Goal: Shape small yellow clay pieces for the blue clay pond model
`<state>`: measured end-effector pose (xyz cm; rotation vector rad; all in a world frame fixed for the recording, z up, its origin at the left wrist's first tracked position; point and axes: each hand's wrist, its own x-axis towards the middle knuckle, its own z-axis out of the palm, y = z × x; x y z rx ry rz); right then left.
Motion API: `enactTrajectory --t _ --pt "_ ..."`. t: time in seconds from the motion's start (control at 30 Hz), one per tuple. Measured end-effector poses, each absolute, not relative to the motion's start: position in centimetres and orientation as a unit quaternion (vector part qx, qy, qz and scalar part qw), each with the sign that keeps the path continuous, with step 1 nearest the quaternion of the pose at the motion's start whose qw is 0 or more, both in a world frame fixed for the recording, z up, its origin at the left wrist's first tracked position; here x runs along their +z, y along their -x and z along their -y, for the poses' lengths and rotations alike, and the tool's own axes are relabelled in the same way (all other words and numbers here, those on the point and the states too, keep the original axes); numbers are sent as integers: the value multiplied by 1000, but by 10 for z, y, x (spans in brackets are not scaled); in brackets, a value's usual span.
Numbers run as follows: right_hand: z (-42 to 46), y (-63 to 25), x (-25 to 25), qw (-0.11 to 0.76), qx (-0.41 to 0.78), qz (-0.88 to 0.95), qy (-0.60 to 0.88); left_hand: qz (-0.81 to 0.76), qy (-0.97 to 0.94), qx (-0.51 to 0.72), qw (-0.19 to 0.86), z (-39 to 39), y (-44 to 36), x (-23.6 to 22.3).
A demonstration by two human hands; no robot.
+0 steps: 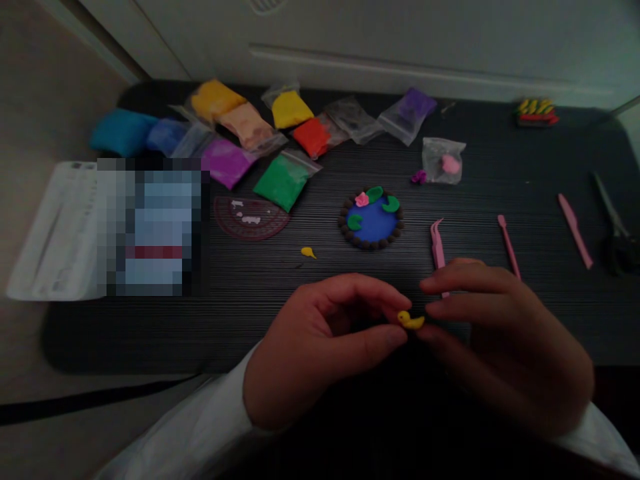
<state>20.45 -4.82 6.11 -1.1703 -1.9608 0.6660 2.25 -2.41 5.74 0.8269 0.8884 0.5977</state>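
A tiny yellow clay duck (pixel 411 321), with a dark dot for an eye, is at the tips of my left hand (pixel 325 343), pinched between thumb and fingers. Beside its tail is my right hand (pixel 510 340), fingers parted and curved, thumb just under the tail; whether it touches the duck is hard to tell. Beyond my hands lies a round clay pond (pixel 375 220) with a blue middle, a brown beaded rim, green lily pads and a pink flower. A small yellow clay piece (pixel 309 253) rests left of the pond.
Pink tweezers (pixel 437 243), a slim pink tool (pixel 509 243), a pink knife (pixel 575 230) and scissors (pixel 617 230) lie at right. Bags of coloured clay, one green (pixel 284 180), line the back left near a protractor (pixel 253 219). A small bag with pink clay (pixel 444 161) lies behind the pond.
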Motion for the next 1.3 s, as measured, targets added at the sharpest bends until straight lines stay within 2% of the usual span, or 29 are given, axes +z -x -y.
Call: enactTrajectory --t 0.27,0.73,1.3 --pt "46 -201 56 386 289 742 465 -416 -427 304 743 27 -22 56" --pt "52 -197 53 409 313 721 463 -405 -645 338 553 29 -19 53" --pt "53 -197 52 408 316 718 467 -374 -667 354 539 28 -19 52"
